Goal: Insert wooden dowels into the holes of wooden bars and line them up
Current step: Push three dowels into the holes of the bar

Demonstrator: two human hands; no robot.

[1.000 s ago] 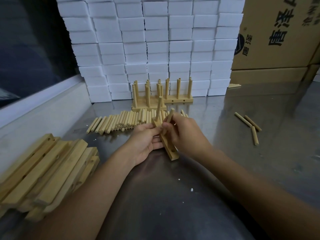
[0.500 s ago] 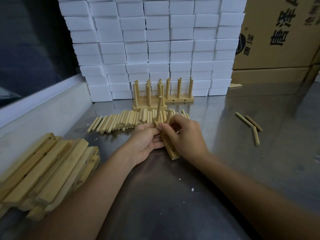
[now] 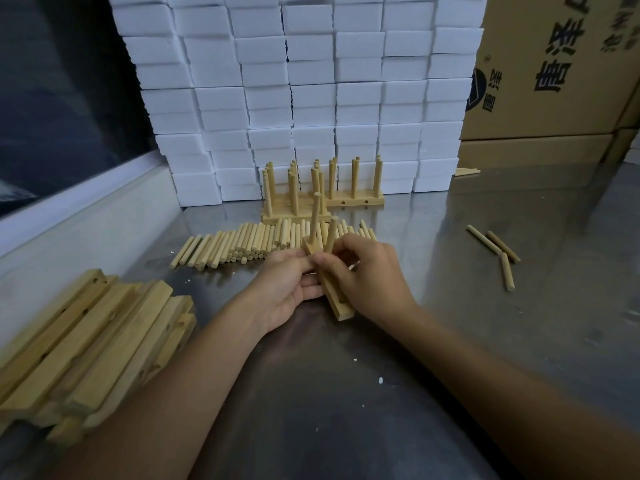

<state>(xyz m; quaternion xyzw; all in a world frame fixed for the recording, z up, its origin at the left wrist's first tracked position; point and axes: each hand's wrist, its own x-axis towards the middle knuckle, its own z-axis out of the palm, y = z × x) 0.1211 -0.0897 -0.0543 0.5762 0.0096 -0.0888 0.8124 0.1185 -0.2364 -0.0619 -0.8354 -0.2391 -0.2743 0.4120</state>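
— Underneath everything?
— Brushed steel table (image 3: 346, 427), scattered with white crumbs.
— Lying on it?
— Heap of drilled wooden bars (image 3: 86, 351) at near left; row of loose dowels (image 3: 242, 242) mid-table; finished bars with upright dowels (image 3: 311, 202) against stacked white blocks (image 3: 294, 98); three stray dowels (image 3: 498, 252) right; cardboard boxes (image 3: 554, 81) far right.

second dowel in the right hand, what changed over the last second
The right hand has tipped the second dowel from leaning toward upright beside the seated dowel. The left hand still holds the bar. Loose dowels and finished bars are unmoved.
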